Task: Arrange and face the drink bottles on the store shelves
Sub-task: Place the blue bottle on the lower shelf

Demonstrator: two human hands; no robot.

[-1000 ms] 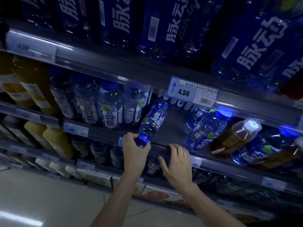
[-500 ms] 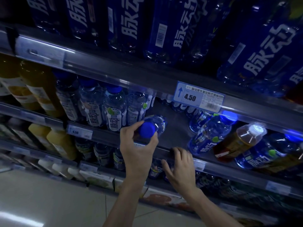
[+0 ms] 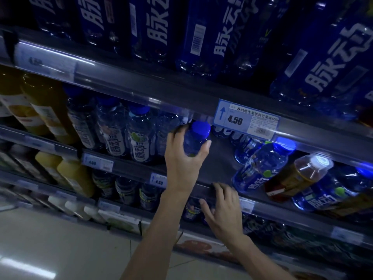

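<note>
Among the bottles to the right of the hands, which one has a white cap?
The amber bottle; the blue bottles on both sides of it have blue caps.

Two hands (image 3: 182, 168), one held bottle (image 3: 194, 144), one amber bottle (image 3: 298, 176) (white cap)

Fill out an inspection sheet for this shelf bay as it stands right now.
Surface: middle shelf, bare gap beside the held bottle.
Job's things: blue-capped bottle in hand, cap toward the camera; upright row to its left; leaning blue bottle and amber bottle to its right.
Clutter: nothing seen.
Grippers: left hand grips the blue-capped bottle; right hand rests on the front rail.
Cables: nothing seen.
Surroundings: price tag reading 4.50; large blue bottles on the shelf above; yellow bottles lower left; floor below.
</note>
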